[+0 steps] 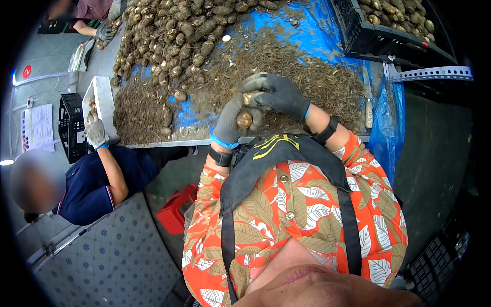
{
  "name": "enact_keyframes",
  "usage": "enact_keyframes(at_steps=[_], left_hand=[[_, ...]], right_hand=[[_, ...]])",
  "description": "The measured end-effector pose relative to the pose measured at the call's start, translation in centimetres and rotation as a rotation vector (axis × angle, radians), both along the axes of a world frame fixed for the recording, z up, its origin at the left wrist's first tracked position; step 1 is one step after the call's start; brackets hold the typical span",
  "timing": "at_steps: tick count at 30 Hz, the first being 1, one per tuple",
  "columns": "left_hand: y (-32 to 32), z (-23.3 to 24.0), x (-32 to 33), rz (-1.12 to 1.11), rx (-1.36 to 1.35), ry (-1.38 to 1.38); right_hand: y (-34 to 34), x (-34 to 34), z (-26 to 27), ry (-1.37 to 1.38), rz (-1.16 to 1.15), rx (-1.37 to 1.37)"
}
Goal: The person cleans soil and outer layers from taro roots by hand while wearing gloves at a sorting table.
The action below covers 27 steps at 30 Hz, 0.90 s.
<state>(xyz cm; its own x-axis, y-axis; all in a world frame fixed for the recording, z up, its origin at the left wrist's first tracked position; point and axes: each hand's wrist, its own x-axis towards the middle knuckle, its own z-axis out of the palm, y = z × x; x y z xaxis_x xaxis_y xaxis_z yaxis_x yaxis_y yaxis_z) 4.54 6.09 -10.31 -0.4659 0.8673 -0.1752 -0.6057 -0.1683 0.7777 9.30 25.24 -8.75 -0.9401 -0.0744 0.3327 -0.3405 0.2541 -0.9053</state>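
Note:
Both of my hands wear dark grey work gloves above the table's near edge. In my left hand point(234, 119) is a round brown taro corm point(244, 119), held against the palm by curled fingers. My right hand point(274, 92) reaches across to it, its fingers on a smaller pale-ended corm point(248, 99) between the two hands. Dry root fibres point(322, 82) lie thickly under and around the hands. Beyond them is a large heap of hairy corms point(180, 34). A knife with a worn handle point(368, 113) lies to the right.
A black plastic crate point(395, 51) of corms stands at the back right, beside a perforated metal strip point(429, 73). Blue sheeting point(387, 130) hangs over the right edge. At left, a co-worker's gloved hand point(95, 130) is at a white container point(105, 103); another person works farther back.

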Motion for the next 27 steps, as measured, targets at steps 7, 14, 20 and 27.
enact_keyframes(at_steps=[7,14,20,27], left_hand=[[0.5,0.8,0.7,0.183,-0.114,-0.143],[0.5,-0.2,0.1,0.133,-0.214,-0.158],[0.8,-0.2,0.2,0.088,-0.136,-0.102],[0.8,-0.7,0.5,0.134,-0.174,-0.192]], right_hand=[[2.3,-3.0,-5.4,-0.324,-0.296,-0.267],[0.2,-0.7,0.0,0.115,-0.096,0.252],[-1.8,-0.5,-1.1,-0.455,0.045,-0.277],[-1.1,-2.2,-6.3,-0.326,0.067,-0.451]])
